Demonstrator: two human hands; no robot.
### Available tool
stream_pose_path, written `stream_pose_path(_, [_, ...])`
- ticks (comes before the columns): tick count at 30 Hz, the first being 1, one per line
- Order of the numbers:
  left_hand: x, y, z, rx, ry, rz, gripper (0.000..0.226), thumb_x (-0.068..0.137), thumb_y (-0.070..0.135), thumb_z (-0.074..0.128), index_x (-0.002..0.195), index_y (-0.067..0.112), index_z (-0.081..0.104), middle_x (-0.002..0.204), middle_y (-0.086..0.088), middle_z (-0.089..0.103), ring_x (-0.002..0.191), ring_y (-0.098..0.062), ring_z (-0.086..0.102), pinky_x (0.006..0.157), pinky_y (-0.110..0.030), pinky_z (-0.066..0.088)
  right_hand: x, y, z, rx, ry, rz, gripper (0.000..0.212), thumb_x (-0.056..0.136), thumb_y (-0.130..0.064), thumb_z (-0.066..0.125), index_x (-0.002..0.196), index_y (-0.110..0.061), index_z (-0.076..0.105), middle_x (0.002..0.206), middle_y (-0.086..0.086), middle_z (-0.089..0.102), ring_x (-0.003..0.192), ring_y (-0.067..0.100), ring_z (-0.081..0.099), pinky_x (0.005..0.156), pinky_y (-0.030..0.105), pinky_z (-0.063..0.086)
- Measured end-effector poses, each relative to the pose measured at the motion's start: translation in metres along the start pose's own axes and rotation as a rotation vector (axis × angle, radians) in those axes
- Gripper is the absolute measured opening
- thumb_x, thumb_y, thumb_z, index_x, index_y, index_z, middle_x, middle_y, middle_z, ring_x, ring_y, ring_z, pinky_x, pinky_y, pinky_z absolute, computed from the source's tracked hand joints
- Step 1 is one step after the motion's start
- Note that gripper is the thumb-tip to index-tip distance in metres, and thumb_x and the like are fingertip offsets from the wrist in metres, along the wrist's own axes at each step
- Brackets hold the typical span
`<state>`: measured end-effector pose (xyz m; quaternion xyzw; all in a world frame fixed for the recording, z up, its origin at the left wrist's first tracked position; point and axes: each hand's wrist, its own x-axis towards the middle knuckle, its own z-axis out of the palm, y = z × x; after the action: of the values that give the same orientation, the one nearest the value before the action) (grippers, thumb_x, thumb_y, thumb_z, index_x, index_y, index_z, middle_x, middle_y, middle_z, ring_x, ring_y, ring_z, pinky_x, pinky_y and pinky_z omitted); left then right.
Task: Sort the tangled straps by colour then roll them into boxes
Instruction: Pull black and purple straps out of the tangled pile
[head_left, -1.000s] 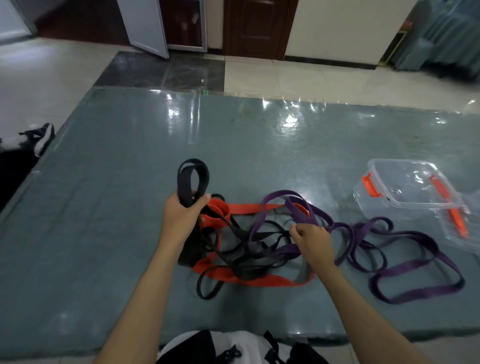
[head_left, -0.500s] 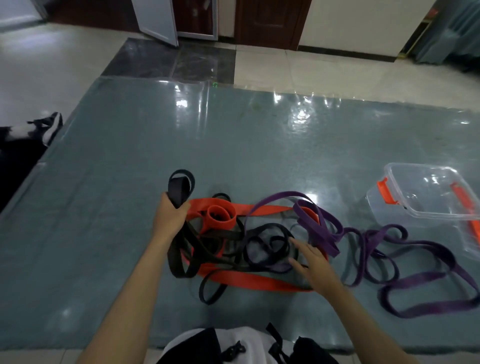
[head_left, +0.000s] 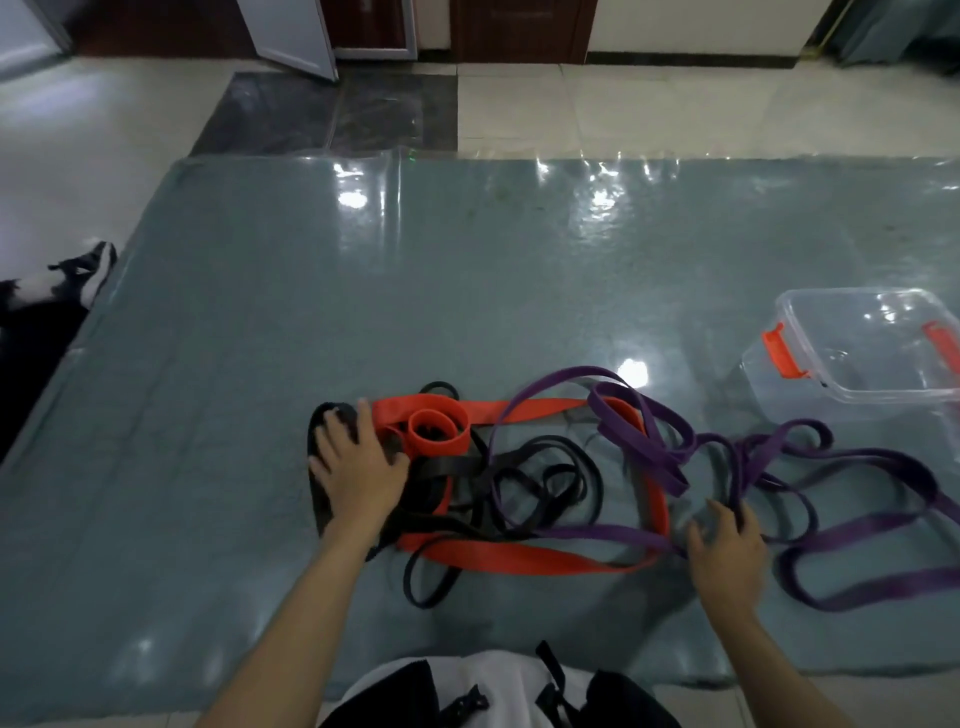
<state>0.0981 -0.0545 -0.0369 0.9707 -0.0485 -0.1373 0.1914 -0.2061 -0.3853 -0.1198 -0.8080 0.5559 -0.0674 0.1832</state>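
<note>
Straps lie tangled near the front edge of the mat (head_left: 260, 364), centre to right. Left hand (head_left: 358, 470), fingers spread flat, presses the black strap (head_left: 540, 478) where its wide loop meets the orange strap (head_left: 519, 558). Right hand (head_left: 727, 551), fingers loosely spread, rests on the purple strap (head_left: 857, 530). Clear box (head_left: 852, 358) stands at the right edge, empty. Judgement: flat webbing, soft, light, snags where loops cross. Take each at a free outer loop and draw slowly.
</note>
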Motion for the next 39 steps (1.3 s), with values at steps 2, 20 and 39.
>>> stream_pose_path(2, [-0.009,0.022,0.013,-0.048,0.127,0.320,0.057,0.090,0.026,0.067,0.144,0.016,0.051,0.154,-0.016,0.044,0.144,-0.038,0.039,0.119,-0.056,0.034,-0.006,-0.004,0.003,-0.003,0.061,-0.032,0.043,0.090,-0.015,0.074,0.131,-0.005,0.065,0.153,0.025,0.043,0.140,0.048,0.040,0.108,0.067,0.039])
stream_pose_path(20, [-0.049,0.057,0.040,-0.101,-0.070,0.687,0.036,0.085,0.008,0.066,0.118,0.020,0.060,0.116,0.003,0.062,0.105,-0.020,0.062,0.102,-0.039,0.048,-0.019,-0.135,0.031,0.002,-0.444,-0.429,0.042,0.099,-0.036,0.065,0.137,-0.022,0.055,0.122,0.001,0.065,0.106,0.023,0.065,0.086,0.038,0.056])
stream_pose_path(39, [-0.035,-0.007,0.003,-0.428,-0.199,0.494,0.048,0.088,0.003,0.078,0.129,0.025,0.063,0.115,0.012,0.061,0.099,-0.002,0.067,0.091,-0.025,0.057,-0.015,-0.096,0.021,-0.074,-0.671,-0.766,0.068,0.077,-0.084,0.062,0.128,-0.039,0.059,0.118,-0.023,0.052,0.101,-0.001,0.058,0.092,0.029,0.051])
